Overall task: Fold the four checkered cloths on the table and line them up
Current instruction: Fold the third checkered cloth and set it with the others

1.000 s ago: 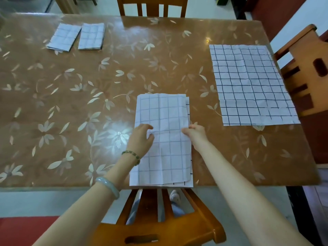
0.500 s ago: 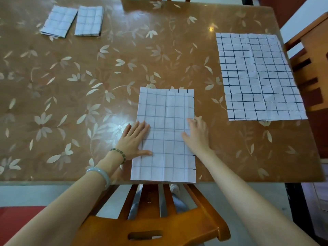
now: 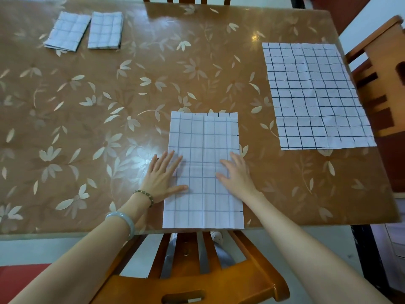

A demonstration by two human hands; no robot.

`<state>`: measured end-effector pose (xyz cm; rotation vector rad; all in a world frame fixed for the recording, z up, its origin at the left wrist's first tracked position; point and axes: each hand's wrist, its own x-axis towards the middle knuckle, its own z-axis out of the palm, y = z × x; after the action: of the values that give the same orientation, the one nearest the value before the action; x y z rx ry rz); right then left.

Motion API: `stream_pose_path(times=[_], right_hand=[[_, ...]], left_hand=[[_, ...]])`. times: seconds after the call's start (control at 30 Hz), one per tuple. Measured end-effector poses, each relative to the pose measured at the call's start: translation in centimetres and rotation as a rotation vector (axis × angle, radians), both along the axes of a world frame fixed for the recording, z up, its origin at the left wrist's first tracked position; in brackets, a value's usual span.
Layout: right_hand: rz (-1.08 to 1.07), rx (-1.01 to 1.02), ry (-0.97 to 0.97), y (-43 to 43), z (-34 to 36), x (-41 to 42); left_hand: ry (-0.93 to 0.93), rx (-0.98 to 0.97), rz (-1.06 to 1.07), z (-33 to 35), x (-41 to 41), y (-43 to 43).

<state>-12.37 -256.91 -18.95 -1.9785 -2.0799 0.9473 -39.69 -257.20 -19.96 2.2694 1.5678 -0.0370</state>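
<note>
Head view.
Table (image 3: 109,102): glossy brown, leaf-patterned.
Half-folded cloth (image 3: 203,145): white, thin dark grid, creased oblong, at the near edge, centre.
Left hand (image 3: 162,176), right hand (image 3: 236,174): fingers straight and spread, pressing flat on its sides.
Flat cloth (image 3: 313,95): right.
Skewed packet (image 3: 68,30), straight packet (image 3: 105,30): far left, side by side.

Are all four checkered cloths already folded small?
No: only two folded cloths sit at the far left; the right cloth lies spread flat, and the left hand and right hand press the long middle cloth.
</note>
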Motion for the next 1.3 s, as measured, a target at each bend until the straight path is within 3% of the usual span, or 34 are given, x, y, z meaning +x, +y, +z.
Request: stream_pose_path(times=[0.07, 0.13, 0.23, 0.4, 0.57, 0.77, 0.97, 1.17, 1.3], right_hand=[[-0.338, 0.086, 0.205, 1.7, 1.0, 0.2], [-0.514, 0.073, 0.247, 3.5, 2.0, 0.7], [-0.516, -0.017, 0.217, 5.7, 2.9, 1.3], [-0.477, -0.08, 0.21, 6.6, 2.9, 1.2], [-0.458, -0.093, 0.204, 7.1, 2.4, 1.9], [-0.528, -0.102, 0.3, 8.1, 1.9, 2.9], [-0.724, -0.171, 0.606, 12.2, 2.6, 4.0], [-0.607, -0.361, 0.716, 15.2, 4.3, 3.7], [-0.574, -0.301, 0.68, 16.0, 5.3, 3.5]], left_hand=[[-0.202, -0.005, 0.216, 1.0, 0.3, 1.9], [-0.34, -0.022, 0.435, 1.6, 0.6, 4.5], [-0.442, -0.105, 0.619, 1.9, 1.1, 7.9], [-0.439, -0.116, 0.621, 1.4, 2.4, 10.9], [-0.611, -0.192, 0.802, 1.0, 2.9, 13.2], [-0.608, -0.187, 0.72, 1.7, 3.4, 13.6], [-0.829, -0.222, 0.622, 4.4, 1.7, 12.9], [-0.956, -0.262, 0.592, 5.7, 0.0, 12.5], [-0.937, -0.21, 0.61, 6.4, -0.1, 12.5]])
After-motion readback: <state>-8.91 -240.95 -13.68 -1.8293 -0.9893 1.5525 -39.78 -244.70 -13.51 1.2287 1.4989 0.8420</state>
